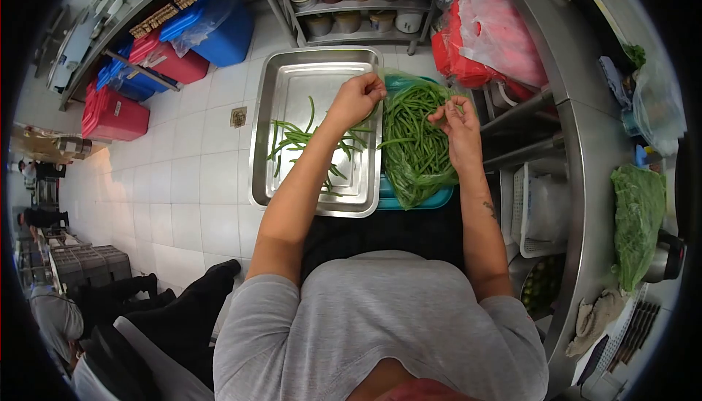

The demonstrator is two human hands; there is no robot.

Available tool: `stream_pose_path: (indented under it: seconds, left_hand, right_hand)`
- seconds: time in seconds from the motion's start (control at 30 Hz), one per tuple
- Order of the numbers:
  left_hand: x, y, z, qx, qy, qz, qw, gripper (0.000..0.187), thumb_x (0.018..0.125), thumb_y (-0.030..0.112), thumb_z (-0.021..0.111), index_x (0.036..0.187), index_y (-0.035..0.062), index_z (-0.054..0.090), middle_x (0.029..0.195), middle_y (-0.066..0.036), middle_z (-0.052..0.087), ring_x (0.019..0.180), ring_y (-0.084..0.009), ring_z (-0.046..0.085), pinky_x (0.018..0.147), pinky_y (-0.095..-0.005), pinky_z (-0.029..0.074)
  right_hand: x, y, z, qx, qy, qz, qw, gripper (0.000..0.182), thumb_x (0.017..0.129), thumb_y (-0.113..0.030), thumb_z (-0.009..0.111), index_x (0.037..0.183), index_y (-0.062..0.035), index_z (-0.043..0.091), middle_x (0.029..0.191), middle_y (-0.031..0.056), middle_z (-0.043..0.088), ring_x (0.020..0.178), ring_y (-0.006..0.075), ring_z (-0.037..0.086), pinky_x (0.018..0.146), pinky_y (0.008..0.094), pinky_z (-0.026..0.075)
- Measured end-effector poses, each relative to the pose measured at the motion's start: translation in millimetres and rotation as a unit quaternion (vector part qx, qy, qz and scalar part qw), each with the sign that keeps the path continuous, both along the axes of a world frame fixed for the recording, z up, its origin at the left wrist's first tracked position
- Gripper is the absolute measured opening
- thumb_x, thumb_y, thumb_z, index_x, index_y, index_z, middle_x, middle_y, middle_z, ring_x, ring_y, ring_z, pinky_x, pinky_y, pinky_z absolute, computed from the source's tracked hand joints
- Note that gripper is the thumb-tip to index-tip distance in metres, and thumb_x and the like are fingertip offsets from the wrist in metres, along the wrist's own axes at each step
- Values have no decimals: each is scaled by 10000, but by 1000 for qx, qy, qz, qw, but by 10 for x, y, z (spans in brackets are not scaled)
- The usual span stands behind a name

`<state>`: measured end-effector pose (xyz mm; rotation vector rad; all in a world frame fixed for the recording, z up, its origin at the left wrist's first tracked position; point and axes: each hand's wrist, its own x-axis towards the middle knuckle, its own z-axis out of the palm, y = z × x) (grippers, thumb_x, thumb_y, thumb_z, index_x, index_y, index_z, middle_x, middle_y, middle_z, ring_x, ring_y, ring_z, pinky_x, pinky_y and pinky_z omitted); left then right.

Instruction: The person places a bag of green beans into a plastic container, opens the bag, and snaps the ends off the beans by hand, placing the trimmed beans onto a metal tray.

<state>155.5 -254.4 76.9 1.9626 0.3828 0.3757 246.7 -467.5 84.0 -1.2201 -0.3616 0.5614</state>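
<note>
A: Where are the hands right now?

B: Both are over the beans point(415, 145) — the big heap lying in a clear bag on a teal tray point(439, 198), just right of the steel pan point(281, 101). The left hand point(356, 100) sits at the heap's upper left edge, fingers curled in tight; it seems to pinch a bean end, though the bean itself is too small to make out.

A: And the right hand?

B: The right hand point(455, 119) is on the heap's right side, fingertips drawn together on a single bean — a narrow, pinching hold.

A: Which step is this, would you say?

B: Trimming, I'd judge. A small scatter of loose beans point(307, 145) already lies in the pan, while the bag holds most of the lot, so the work looks early.

A: What does the next move call for?

B: Probably a snap of the tip, then a short carry left, over the pan's rim, to drop the bean there.
</note>
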Motion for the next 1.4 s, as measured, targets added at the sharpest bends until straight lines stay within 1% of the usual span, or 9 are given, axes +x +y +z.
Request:
stream_pose_path:
  seconds: [0.23,0.37,0.6,0.7,0.8,1.0,1.1,1.33,1.4]
  left_hand:
    - [-250,172,-109,-148,70,-12,986,115,801,119,607,873,29,612,735,-48,625,683,-159,583,648,-303,469]
    - [-402,143,-172,326,167,70,928,158,760,179,634,855,53,635,807,-163,607,791,-348,592,709,-428,473]
    - [-142,-526,-268,410,52,14,910,144,747,180,648,792,48,608,811,-124,586,819,-318,572,712,-428,460]
    - [-108,-597,-191,446,34,5,895,113,733,144,644,781,48,609,811,-111,584,816,-314,570,694,-425,457]
    - [-143,-574,171,406,-3,-49,912,84,718,90,623,782,40,604,794,-107,574,827,-318,561,677,-419,452]
    - [-59,-422,568,255,-159,-27,953,76,719,55,610,784,20,591,755,-131,526,773,-338,532,646,-415,423]
    - [19,-681,473,338,-204,92,914,63,744,62,605,770,10,581,732,-143,518,724,-341,522,637,-413,416]
    - [304,-585,-52,-93,-82,189,974,156,829,105,553,749,-28,574,667,-203,563,638,-404,534,601,-468,425]
    - [263,-640,-81,5,-42,111,993,221,868,167,545,792,-28,616,672,-202,570,629,-360,562,607,-437,444]
  right_hand:
    - [5,35,43,2,29,17,999,148,948,-177,511,1020,-51,482,717,-28,417,554,50,367,503,214,335]
    - [-63,81,6,-36,12,58,998,136,939,-148,516,1011,-32,525,716,-35,410,546,42,350,489,204,308]
    - [-109,200,-41,-79,-25,86,993,184,933,-117,502,1064,-12,577,792,-14,493,674,58,469,593,193,387]
    - [-96,207,-48,-132,-149,83,976,218,936,-123,496,1102,-6,573,924,29,555,815,88,537,701,224,438]
    - [-10,214,-81,-151,-444,83,879,241,939,-131,491,1130,-2,561,1066,67,565,921,109,555,762,255,449]
    - [-125,328,63,-88,-233,93,964,221,956,-182,471,1046,7,543,914,67,608,747,109,573,668,263,465]
    - [-186,308,172,-171,-149,89,970,210,965,-206,459,963,-6,521,741,30,542,579,89,492,528,253,420]
    - [-403,124,291,24,111,74,991,205,976,-229,438,910,-41,487,702,11,447,541,107,394,506,247,354]
    - [-333,145,245,85,138,34,986,215,978,-242,434,919,-41,483,733,28,460,577,131,412,552,270,376]
